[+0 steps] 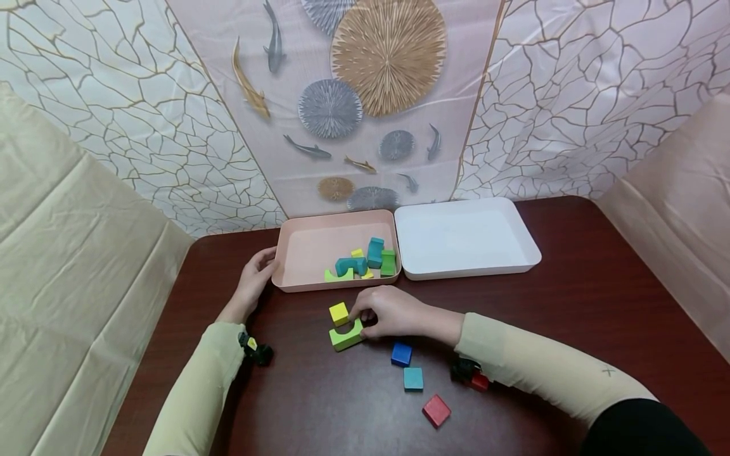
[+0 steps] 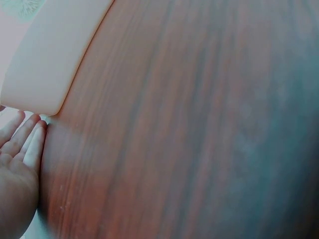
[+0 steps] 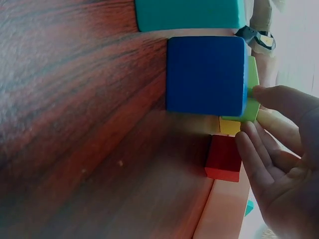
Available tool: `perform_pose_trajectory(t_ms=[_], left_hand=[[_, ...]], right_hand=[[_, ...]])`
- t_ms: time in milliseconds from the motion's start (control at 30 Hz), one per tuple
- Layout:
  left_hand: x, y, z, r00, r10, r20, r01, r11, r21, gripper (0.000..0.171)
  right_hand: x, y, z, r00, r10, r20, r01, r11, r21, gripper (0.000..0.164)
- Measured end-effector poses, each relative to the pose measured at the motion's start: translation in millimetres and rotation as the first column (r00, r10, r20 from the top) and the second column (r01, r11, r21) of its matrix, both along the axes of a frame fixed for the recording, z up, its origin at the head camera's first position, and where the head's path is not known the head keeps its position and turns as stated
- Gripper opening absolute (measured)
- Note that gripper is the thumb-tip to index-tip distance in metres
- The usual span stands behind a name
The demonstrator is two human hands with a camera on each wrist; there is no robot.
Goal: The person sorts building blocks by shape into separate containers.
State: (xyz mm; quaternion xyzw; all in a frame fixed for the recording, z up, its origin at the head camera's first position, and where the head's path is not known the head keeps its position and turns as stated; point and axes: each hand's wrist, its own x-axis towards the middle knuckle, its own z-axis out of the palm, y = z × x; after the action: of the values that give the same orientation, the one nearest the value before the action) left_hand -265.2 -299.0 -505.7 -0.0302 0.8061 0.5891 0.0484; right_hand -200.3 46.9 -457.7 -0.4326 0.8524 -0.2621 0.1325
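Note:
My left hand (image 1: 255, 282) touches the left wall of the pink tray (image 1: 305, 244); its fingers look straight in the left wrist view. With thumb and fingertips, my right hand (image 1: 393, 311) pinches the right end of a light green arch block (image 1: 345, 337) in front of that tray. Just behind the arch is a yellow cube (image 1: 339, 313). Close to the right hand's little finger, a red block (image 3: 224, 157) shows in the right wrist view; the hand hides it in the head view. A blue cube (image 1: 402, 354) lies nearer me.
Several teal, green and yellow blocks (image 1: 350, 266) lie in the pink tray's right part. Beside it stands a white tray (image 1: 464, 237). Nearer me are a teal block (image 1: 413, 379) and a red block (image 1: 436, 411); another red block (image 1: 480, 381) is partly under the right wrist.

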Motion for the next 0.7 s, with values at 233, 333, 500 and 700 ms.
perform_pose_trajectory(t_ms=[233,333,500,700], left_hand=[[1.1,-0.5,-1.1,1.0,0.0,0.002,0.0,1.0,0.006,0.056],[1.0,-0.5,-1.2,1.0,0.003,0.004,-0.003,1.0,0.001,0.055],[0.2,0.2,-1.5,1.0,0.005,0.002,-0.005,1.0,-0.005,0.054],[-0.6,0.2,-0.9,1.0,-0.005,-0.003,0.005,1.0,-0.006,0.055]], right_hand=[[2.4,0.5,2.7,1.0,-0.009,0.005,0.01,1.0,-0.025,0.026],[2.5,0.6,3.0,1.0,-0.011,0.0,0.011,0.999,-0.034,0.026],[1.5,1.4,3.8,1.0,-0.012,-0.017,0.011,0.999,-0.047,0.026],[0.1,2.0,5.2,0.999,-0.017,-0.048,0.014,0.998,-0.066,0.026]])
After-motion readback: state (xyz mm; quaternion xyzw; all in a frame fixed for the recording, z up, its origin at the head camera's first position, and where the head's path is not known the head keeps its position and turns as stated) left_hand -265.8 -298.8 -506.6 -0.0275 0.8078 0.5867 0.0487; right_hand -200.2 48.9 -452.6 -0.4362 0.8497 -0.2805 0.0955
